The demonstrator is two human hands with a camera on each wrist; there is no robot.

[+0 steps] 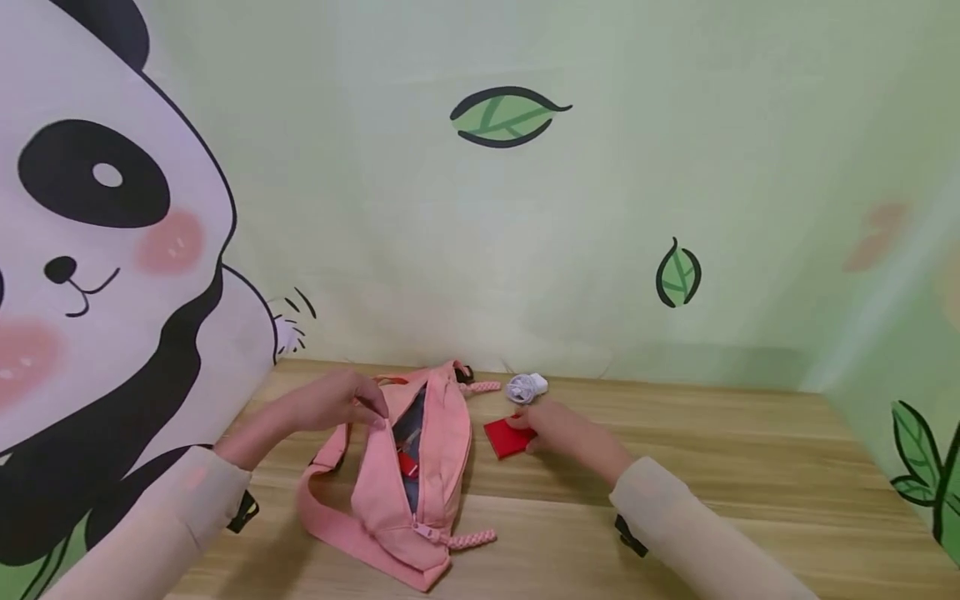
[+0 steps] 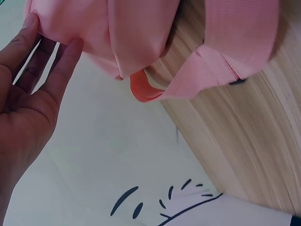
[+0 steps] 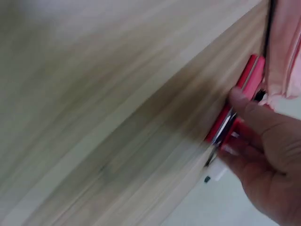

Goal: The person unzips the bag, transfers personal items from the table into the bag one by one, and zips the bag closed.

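Note:
A pink sling bag (image 1: pixel 444 467) lies on the wooden table with its zipped mouth open. Inside its dark grey lining (image 1: pixel 412 429) a red item (image 1: pixel 408 465) shows; its kind is unclear. My left hand (image 1: pixel 347 398) pinches the left edge of the bag's opening; in the left wrist view, the fingers of that left hand (image 2: pixel 40 89) are at the pink fabric. To the right of the bag, my right hand (image 1: pixel 561 431) grips a flat, square red case (image 1: pixel 506 439) by its right side. In the right wrist view, the red case (image 3: pixel 251 75) has a shiny edge between thumb and fingers.
A white charger with a coiled cable (image 1: pixel 525 388) lies behind the red case. The bag's strap (image 1: pixel 337 525) loops out to the left over the wooden table (image 1: pixel 720 467). A printed cloth backdrop (image 1: pixel 600 208) stands along the table's far edge.

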